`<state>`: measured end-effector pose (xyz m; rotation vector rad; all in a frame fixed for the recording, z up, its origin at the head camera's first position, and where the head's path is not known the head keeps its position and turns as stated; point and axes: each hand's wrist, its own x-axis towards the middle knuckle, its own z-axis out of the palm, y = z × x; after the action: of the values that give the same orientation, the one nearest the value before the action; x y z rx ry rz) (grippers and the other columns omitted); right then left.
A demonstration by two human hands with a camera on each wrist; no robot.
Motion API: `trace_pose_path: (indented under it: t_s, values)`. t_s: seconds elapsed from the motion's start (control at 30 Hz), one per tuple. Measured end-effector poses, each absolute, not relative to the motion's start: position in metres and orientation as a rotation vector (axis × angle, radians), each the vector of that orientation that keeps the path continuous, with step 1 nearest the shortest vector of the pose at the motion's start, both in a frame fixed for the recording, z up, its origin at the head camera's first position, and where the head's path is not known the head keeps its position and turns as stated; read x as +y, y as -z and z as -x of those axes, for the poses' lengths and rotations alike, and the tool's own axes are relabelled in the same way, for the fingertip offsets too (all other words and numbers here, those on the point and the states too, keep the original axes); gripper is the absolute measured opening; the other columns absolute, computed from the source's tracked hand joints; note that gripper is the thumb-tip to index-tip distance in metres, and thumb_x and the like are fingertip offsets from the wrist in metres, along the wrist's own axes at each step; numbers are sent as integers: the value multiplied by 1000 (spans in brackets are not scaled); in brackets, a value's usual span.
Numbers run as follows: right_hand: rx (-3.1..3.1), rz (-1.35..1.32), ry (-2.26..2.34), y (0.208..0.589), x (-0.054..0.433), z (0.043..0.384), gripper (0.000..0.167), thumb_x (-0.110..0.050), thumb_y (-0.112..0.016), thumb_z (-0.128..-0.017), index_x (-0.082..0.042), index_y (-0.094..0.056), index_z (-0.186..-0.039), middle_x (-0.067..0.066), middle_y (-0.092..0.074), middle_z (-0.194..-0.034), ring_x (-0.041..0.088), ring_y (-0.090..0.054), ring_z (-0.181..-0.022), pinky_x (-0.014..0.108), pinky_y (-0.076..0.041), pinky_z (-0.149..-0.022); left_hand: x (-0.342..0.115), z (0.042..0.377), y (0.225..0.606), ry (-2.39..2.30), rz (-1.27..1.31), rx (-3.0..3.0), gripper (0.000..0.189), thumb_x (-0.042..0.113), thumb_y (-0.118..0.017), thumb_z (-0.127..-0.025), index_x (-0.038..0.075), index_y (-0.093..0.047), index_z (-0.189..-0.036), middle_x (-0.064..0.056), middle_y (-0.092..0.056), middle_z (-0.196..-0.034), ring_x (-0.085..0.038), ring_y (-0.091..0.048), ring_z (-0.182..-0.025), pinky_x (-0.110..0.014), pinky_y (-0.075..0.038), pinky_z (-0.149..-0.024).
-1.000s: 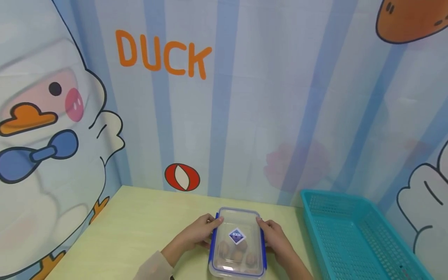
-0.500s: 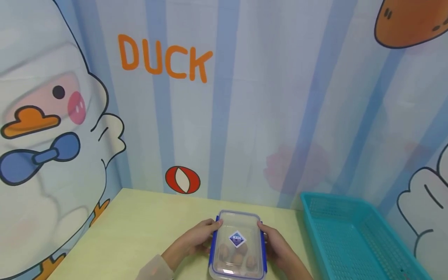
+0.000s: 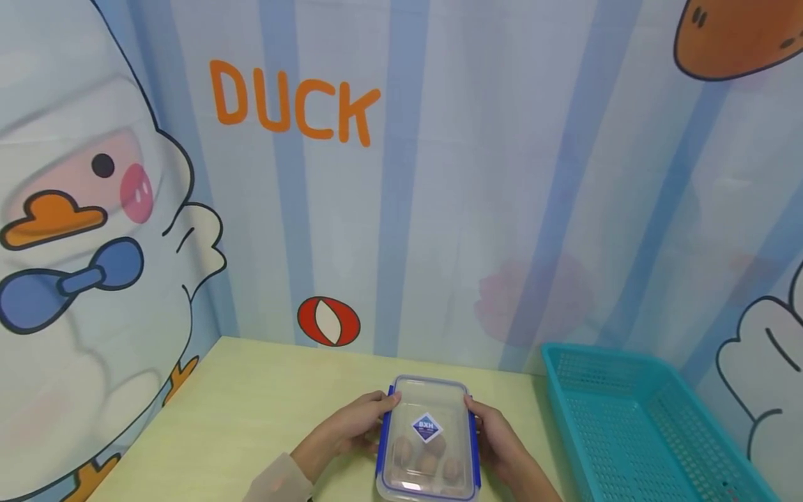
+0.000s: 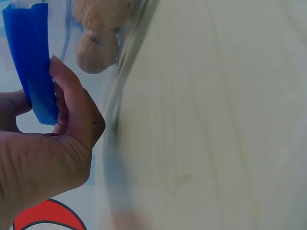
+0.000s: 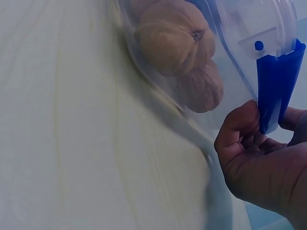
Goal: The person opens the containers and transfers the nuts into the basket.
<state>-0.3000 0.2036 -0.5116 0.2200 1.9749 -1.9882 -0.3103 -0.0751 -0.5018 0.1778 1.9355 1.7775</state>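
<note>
A clear lidded food container (image 3: 426, 404) with blue side clips sits at the front middle of the table, bearing a blue diamond label marked BXH (image 3: 427, 427). Several walnuts (image 3: 428, 464) lie inside it toward the near end. My left hand (image 3: 356, 425) grips the left edge near the far corner, thumb on top. On the opposite edge my right hand (image 3: 500, 440) holds the container the same way. In the left wrist view, thumb and fingers are on either side of a blue clip (image 4: 34, 62). Another blue clip (image 5: 277, 84) lies between the right thumb and fingers.
A turquoise plastic basket (image 3: 561, 418) stands to the right of the container. The pale yellow table (image 3: 251, 397) extends to the left. Behind it hangs a striped blue cloth (image 3: 464, 209) printed with a duck and the word DUCK.
Both hands stay on the container, which has hardly moved. The right thumb and fingers have shifted slightly along the edge, and the head view has tilted a little.
</note>
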Motion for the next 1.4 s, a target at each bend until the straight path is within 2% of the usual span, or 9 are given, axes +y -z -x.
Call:
trace_pose_path:
  t_s: [0.4, 0.63, 0.87, 1.07, 1.17, 1.23, 1.3, 1.4]
  values:
    - [1937, -295, 2042, 509, 200, 300, 63, -45, -44, -112, 6, -46, -147, 17, -67, -120, 21, -67, -105, 44, -52, -98, -76, 311, 501, -1765, -163, 1937, 50, 51, -55, -108, 5, -56, -126, -11, -67, -112, -24, -64, -94, -31, -56, -67]
    - [1868, -323, 2083, 508, 201, 300, 58, -44, -45, -112, 3, -48, -146, 12, -67, -116, 20, -66, -100, 36, -54, -88, -76, 312, 499, -1758, -151, 1935, 52, 52, -56, -108, 5, -56, -129, -11, -67, -115, -25, -64, -97, -31, -56, -68]
    - [1696, -334, 2151, 519, 210, 300, 60, -38, -29, -117, 7, -38, -156, 12, -70, -124, 21, -66, -111, 42, -53, -101, -76, 310, 498, -1762, -141, 1916, 53, 52, -56, -108, 4, -57, -131, -12, -67, -115, -26, -65, -100, -35, -59, -72]
    - [1755, -268, 2128, 518, 214, 298, 62, -41, -28, -116, 8, -41, -152, 15, -69, -125, 25, -65, -113, 47, -51, -103, -75, 311, 497, -1762, -139, 1920, 54, 52, -58, -107, 4, -57, -132, -13, -67, -116, -26, -65, -101, -35, -60, -73]
    - [2012, -256, 1979, 508, 213, 295, 72, -51, -26, -115, 12, -43, -147, 23, -66, -123, 31, -66, -111, 49, -55, -97, -73, 311, 497, -1767, -141, 1922, 53, 52, -58, -107, 5, -57, -131, -13, -67, -116, -27, -65, -100, -35, -60, -73]
    - [2183, -258, 1870, 501, 213, 292, 79, -59, -29, -113, 12, -43, -144, 26, -64, -118, 32, -67, -103, 49, -60, -86, -73, 311, 497, -1774, -145, 1918, 52, 51, -58, -107, 4, -56, -129, -13, -66, -116, -26, -65, -100, -35, -60, -73]
    - [2321, -251, 1767, 495, 211, 288, 83, -64, -39, -109, 11, -42, -143, 25, -64, -112, 31, -69, -91, 47, -62, -74, -73, 311, 498, -1780, -145, 1916, 51, 50, -57, -108, 4, -56, -128, -13, -66, -116, -27, -65, -100, -36, -60, -73]
    - [2367, -176, 1736, 493, 207, 281, 84, -59, -60, -104, 8, -37, -150, 23, -60, -108, 27, -69, -78, 44, -62, -63, -73, 312, 499, -1789, -145, 1915, 48, 47, -55, -110, 4, -54, -129, -14, -65, -117, -28, -64, -102, -38, -61, -74]
